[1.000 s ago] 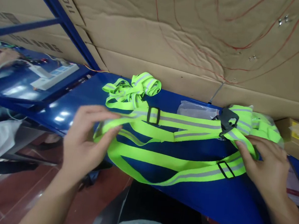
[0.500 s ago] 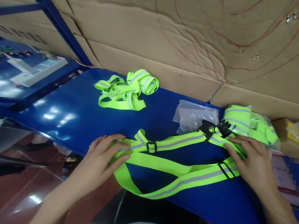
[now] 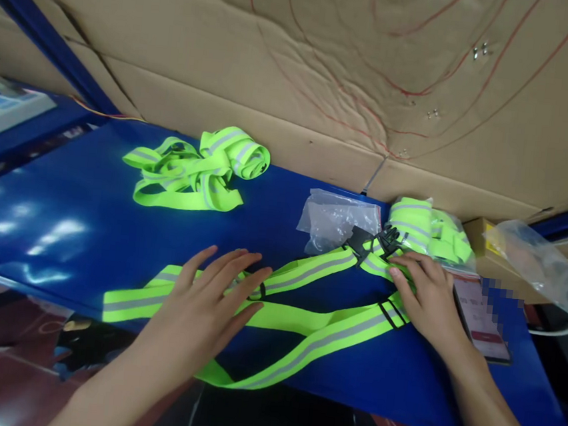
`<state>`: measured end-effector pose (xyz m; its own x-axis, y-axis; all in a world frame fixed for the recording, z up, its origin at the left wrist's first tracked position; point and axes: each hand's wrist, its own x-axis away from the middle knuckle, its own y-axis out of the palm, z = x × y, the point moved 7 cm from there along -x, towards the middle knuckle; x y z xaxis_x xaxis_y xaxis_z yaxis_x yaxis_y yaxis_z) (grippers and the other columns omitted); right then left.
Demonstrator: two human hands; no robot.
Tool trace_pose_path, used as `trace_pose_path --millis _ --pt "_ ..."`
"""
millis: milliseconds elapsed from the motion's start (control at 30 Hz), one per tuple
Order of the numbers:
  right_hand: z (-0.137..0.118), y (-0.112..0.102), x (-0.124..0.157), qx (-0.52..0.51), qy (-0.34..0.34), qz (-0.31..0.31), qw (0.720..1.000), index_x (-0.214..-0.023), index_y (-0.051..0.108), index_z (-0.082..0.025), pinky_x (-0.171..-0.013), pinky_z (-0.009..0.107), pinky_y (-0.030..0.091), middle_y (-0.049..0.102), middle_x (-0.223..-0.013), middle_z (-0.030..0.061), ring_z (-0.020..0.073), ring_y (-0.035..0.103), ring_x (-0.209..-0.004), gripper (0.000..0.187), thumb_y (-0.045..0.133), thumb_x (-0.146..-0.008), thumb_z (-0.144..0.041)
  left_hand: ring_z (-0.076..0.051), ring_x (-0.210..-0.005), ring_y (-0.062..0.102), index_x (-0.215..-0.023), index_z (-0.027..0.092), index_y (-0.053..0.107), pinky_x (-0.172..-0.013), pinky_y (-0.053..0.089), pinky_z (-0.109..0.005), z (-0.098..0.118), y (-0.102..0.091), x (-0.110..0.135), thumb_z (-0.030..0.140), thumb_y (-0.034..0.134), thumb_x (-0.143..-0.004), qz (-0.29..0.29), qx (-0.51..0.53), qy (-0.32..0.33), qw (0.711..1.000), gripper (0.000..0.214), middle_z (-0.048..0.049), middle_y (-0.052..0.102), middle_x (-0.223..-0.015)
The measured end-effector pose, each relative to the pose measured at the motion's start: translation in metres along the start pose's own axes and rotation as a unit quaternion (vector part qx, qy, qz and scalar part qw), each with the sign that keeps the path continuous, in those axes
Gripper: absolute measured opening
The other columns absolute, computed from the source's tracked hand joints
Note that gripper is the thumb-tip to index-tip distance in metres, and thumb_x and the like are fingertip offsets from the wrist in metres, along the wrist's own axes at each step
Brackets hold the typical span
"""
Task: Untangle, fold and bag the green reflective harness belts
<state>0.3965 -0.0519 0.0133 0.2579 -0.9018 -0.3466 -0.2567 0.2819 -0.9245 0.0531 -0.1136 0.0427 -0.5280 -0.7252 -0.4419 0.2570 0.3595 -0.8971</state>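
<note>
A neon yellow-green reflective strap (image 3: 300,354) with a grey stripe lies in long loops across the blue table. My left hand (image 3: 216,293) is spread over its left part, fingers apart, partly hiding a black slider (image 3: 262,290). At the strap's right end my right hand (image 3: 422,286) has thumb and fingers closed on the band. Just beyond those fingertips sit black plastic buckles (image 3: 361,242). Another black slider (image 3: 391,315) lies on the lower band, left of my right wrist. The left tail of the strap rests flat near the table's front edge.
A loose pile of similar straps (image 3: 197,171) lies at the back left. Near the cardboard wall (image 3: 279,52) are a clear plastic bag (image 3: 336,218) and bagged straps (image 3: 428,227). A phone (image 3: 480,315), a small cardboard box (image 3: 486,252) and more clear plastic (image 3: 545,265) are at right.
My left hand has let go of the strap's left end and moved right over the band, fingers spread. That end now lies on the table. The view has shifted right.
</note>
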Motion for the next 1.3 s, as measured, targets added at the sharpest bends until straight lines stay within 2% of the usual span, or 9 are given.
trace_pose_path --millis 67,167,333,433,567,867,967,1167,1300 --pt "-0.002 0.001 0.0 0.0 -0.002 -0.005 1.0 -0.123 0.068 -0.027 -0.096 0.047 0.042 0.069 -0.126 0.0093 0.0304 0.063 -0.123 0.032 0.046 -0.11 -0.046 -0.032 -0.122 0.068 -0.136 0.022 0.06 -0.115 0.038 -0.053 0.001 0.011 -0.001 0.03 0.051 -0.106 -0.013 -0.001 0.007 1.0 0.032 -0.011 0.072 -0.131" --pt "-0.006 0.001 0.0 0.003 -0.004 -0.007 1.0 -0.124 0.067 -0.027 -0.096 0.046 0.042 0.068 -0.125 0.0095 0.03 0.063 -0.122 0.032 0.048 -0.109 -0.047 -0.032 -0.119 0.069 -0.144 0.022 0.054 -0.111 0.041 -0.052 0.002 0.024 -0.001 0.032 0.047 -0.107 -0.044 -0.008 0.011 0.999 0.039 -0.0119 0.073 -0.128" --pt "-0.007 0.002 0.0 0.003 -0.005 -0.015 1.0 -0.125 0.068 -0.026 -0.097 0.047 0.042 0.068 -0.126 0.0105 0.0308 0.062 -0.125 0.032 0.048 -0.109 -0.047 -0.031 -0.116 0.07 -0.15 0.021 0.047 -0.108 0.044 -0.051 -0.003 0.026 -0.01 0.03 0.047 -0.107 -0.047 -0.006 0.009 0.999 0.045 -0.0132 0.071 -0.131" --pt "-0.008 0.001 0.0 -0.004 -0.003 -0.016 1.0 -0.125 0.068 -0.027 -0.097 0.046 0.043 0.068 -0.127 0.0103 0.0308 0.062 -0.126 0.032 0.048 -0.109 -0.046 -0.035 -0.119 0.069 -0.147 0.018 0.051 -0.11 0.041 -0.056 -0.017 0.026 -0.02 0.028 0.049 -0.106 -0.035 -0.04 -0.014 0.998 0.043 -0.0161 0.07 -0.132" --pt "-0.011 0.001 0.0 -0.04 -0.007 -0.029 0.999 -0.125 0.067 -0.026 -0.099 0.047 0.044 0.069 -0.127 0.0108 0.0302 0.063 -0.126 0.031 0.048 -0.11 -0.045 -0.042 -0.127 0.064 -0.15 0.015 0.049 -0.112 0.036 -0.064 -0.041 0.036 -0.023 0.028 0.048 -0.106 -0.051 -0.096 -0.074 0.991 0.046 -0.0209 0.065 -0.141" --pt "-0.013 0.002 0.0 -0.06 -0.009 -0.034 0.998 -0.123 0.068 -0.025 -0.101 0.046 0.046 0.069 -0.127 0.01 0.0299 0.063 -0.125 0.029 0.051 -0.109 -0.044 -0.037 -0.129 0.061 -0.153 0.021 0.046 -0.113 0.04 -0.055 -0.06 0.058 -0.009 0.04 0.045 -0.107 -0.081 0.003 -0.126 0.989 0.049 -0.0167 0.064 -0.141" --pt "-0.012 0.002 0.0 -0.059 -0.006 -0.037 0.998 -0.123 0.068 -0.026 -0.1 0.046 0.047 0.069 -0.126 0.0101 0.0302 0.063 -0.125 0.029 0.051 -0.108 -0.044 -0.037 -0.128 0.061 -0.152 0.022 0.046 -0.11 0.043 -0.053 -0.063 0.062 -0.006 0.042 0.046 -0.107 -0.075 0.037 -0.139 0.987 0.05 -0.0169 0.064 -0.138" --pt "-0.013 0.003 0.0 -0.065 -0.006 -0.034 0.997 -0.122 0.068 -0.026 -0.099 0.047 0.048 0.069 -0.125 0.0107 0.0312 0.063 -0.126 0.029 0.052 -0.108 -0.046 -0.037 -0.127 0.062 -0.156 0.027 0.043 -0.112 0.042 -0.057 -0.068 0.064 -0.002 0.041 0.05 -0.105 -0.055 0.083 -0.165 0.981 0.053 -0.0147 0.067 -0.136" --pt "-0.011 0.004 0.0 -0.067 -0.007 -0.037 0.997 -0.122 0.068 -0.026 -0.1 0.048 0.049 0.069 -0.125 0.0101 0.0308 0.064 -0.123 0.027 0.053 -0.107 -0.045 -0.038 -0.127 0.063 -0.158 0.031 0.04 -0.111 0.043 -0.058 -0.067 0.063 -0.002 0.041 0.053 -0.103 -0.04 0.104 -0.152 0.982 0.057 -0.013 0.067 -0.136"
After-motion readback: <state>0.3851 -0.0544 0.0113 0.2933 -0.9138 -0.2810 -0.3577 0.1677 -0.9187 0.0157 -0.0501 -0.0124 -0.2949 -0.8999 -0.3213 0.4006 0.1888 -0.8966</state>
